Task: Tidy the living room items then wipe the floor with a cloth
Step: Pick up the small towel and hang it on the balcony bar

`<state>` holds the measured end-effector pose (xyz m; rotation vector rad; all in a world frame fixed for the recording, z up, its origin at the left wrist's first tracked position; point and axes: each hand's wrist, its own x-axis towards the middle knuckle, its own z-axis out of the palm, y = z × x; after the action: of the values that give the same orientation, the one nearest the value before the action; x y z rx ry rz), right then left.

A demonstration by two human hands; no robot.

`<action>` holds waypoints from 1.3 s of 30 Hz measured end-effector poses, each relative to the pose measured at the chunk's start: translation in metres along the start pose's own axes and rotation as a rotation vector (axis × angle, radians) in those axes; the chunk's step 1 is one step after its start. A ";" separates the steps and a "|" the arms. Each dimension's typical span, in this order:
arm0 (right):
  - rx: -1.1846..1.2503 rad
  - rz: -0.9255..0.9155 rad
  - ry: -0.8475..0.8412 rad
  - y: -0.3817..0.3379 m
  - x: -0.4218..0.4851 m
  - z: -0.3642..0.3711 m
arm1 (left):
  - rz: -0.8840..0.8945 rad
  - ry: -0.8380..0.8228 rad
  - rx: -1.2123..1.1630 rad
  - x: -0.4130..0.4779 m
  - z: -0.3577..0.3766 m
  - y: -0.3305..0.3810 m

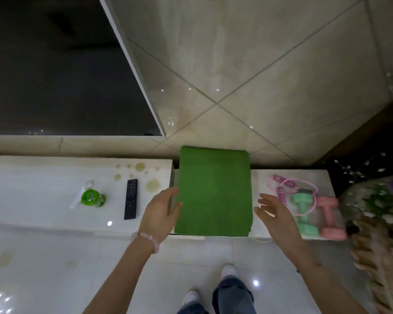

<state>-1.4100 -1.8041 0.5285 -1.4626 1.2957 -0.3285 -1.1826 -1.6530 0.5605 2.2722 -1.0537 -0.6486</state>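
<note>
A folded green cloth lies flat across the low white ledge in the middle of the view. My left hand touches the cloth's left edge with straight fingers. On the other side my right hand hovers open just beside the cloth's right edge, apart from it. Left of the cloth lie a black remote control and a green bottle with a white strap. To its right are a pink skipping rope, a mint dumbbell and a pink dumbbell.
Brownish stains mark the ledge near the remote, and fainter ones the glossy floor at lower left. A dark panel fills the upper left. A woven basket with plants stands at the right. My feet are below.
</note>
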 end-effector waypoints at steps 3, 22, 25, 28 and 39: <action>-0.148 -0.171 0.001 -0.045 -0.025 -0.015 | 0.146 0.061 0.136 -0.014 -0.029 0.046; -0.612 -0.831 0.124 -0.188 -0.107 -0.066 | 0.363 0.451 0.553 -0.079 -0.105 0.156; -0.621 -0.880 0.100 -0.199 -0.111 -0.054 | 0.308 0.505 0.549 -0.089 -0.118 0.150; -0.631 -0.950 0.065 -0.212 -0.115 -0.035 | 0.255 0.559 0.564 -0.105 -0.131 0.138; -0.631 -1.275 -0.177 -0.254 -0.192 0.073 | -0.086 0.777 0.608 -0.215 -0.190 0.069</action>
<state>-1.2901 -1.6573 0.7949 -2.6715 0.1327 -0.6060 -1.2252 -1.4679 0.7869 2.6991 -0.8075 0.5972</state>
